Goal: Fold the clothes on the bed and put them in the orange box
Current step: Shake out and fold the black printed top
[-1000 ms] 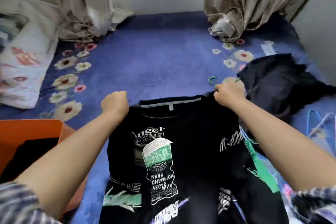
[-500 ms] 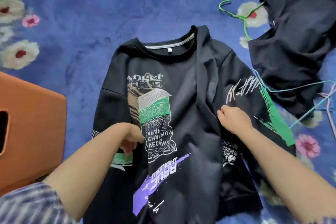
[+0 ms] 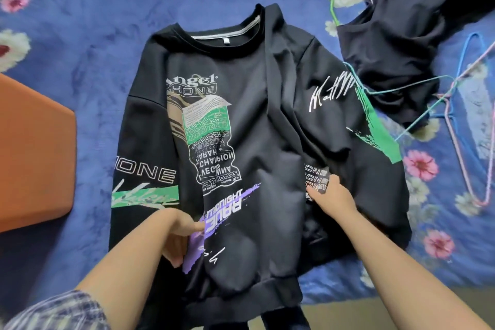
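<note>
A black sweatshirt [image 3: 262, 120] with white, green and purple prints lies face up on the blue flowered bed cover, collar at the far end, a long crease running down its middle. My left hand [image 3: 179, 233] lies on its lower left part beside the purple print, fingers curled into the cloth. My right hand [image 3: 326, 195] pinches the fabric at the lower right, next to the small white lettering. The orange box [image 3: 32, 153] stands at the left edge, apart from the sweatshirt.
A second dark garment [image 3: 412, 29] lies crumpled at the upper right with a green wire hanger [image 3: 330, 0] under its edge. Blue and pink hangers [image 3: 466, 120] lie tangled at the far right. The blue bed cover [image 3: 107, 21] stretches to the far left.
Both hands slid from the sweatshirt's shoulders down its sides toward the hem. The garment now lies flatter and more spread out, and the view has tilted downward.
</note>
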Available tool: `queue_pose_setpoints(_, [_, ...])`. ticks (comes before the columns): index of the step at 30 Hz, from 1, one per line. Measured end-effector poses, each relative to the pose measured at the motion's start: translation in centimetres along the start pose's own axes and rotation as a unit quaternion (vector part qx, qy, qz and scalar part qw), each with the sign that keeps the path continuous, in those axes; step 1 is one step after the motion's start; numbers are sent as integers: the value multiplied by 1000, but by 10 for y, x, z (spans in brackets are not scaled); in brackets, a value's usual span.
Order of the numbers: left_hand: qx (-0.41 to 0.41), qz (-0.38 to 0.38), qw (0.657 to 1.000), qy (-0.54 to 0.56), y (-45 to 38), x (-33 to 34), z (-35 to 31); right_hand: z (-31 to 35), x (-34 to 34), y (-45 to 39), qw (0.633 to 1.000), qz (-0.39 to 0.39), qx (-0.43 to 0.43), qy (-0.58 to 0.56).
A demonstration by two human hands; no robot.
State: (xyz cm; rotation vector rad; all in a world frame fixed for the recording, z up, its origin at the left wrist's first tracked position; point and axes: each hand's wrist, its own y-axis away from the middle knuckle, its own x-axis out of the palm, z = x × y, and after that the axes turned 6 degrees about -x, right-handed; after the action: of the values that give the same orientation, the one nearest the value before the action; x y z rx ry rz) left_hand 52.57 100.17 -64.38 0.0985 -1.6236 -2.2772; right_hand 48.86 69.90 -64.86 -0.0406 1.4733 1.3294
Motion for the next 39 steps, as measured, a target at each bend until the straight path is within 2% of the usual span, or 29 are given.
queue_pose_setpoints(2, [3,-7,1000,16,-5,8,0,-5,1,5,999,-5,-31,-35])
queue_pose_setpoints(4, [3,-24,999,49,-1,17,-3,-10,-1,13,998,-32,-59,0])
queue_pose_setpoints(6, [23,-95,994,52,7,26,-8,-15,-8,21,994,-61,-58,73])
queue_pose_setpoints(8, [63,-190,980,20,4,30,-8,-27,-16,28,991,-61,-15,120])
queue_pose_setpoints(11, [74,-276,958,-25,-2,26,0,-49,-27,36,979,32,81,187])
queue_pose_setpoints(14, [71,-331,939,-61,6,14,-1,-61,-26,44,955,147,83,244])
queue_pose_setpoints(16, [84,-374,921,-69,20,4,-13,-60,-33,49,953,181,72,233])
queue_pose_setpoints(18, [115,-406,904,-73,36,-3,-31,-57,-48,49,966,146,60,203])
queue_pose_setpoints(21, [160,-457,872,-69,65,-7,-64,-57,-78,36,986,22,40,163])
queue_pose_setpoints(25, [234,-504,827,-84,94,-10,-132,-70,-120,-2,988,-79,18,129])
queue_pose_setpoints(28, [280,-519,803,-79,109,-11,-184,-81,-147,-33,963,-152,-39,219])
queue_pose_setpoints(31, [316,-518,794,-43,123,-12,-231,-84,-170,-76,933,-164,-113,300])
queue_pose_setpoints(33, [321,-522,790,-17,128,-15,-252,-76,-182,-102,913,-135,-161,350])
queue_pose_setpoints(36, [303,-544,782,2,132,-23,-282,-63,-198,-136,858,-45,-221,462])
queue_pose_setpoints(39, [291,-559,776,27,132,-34,-310,-61,-207,-165,822,35,-281,495])
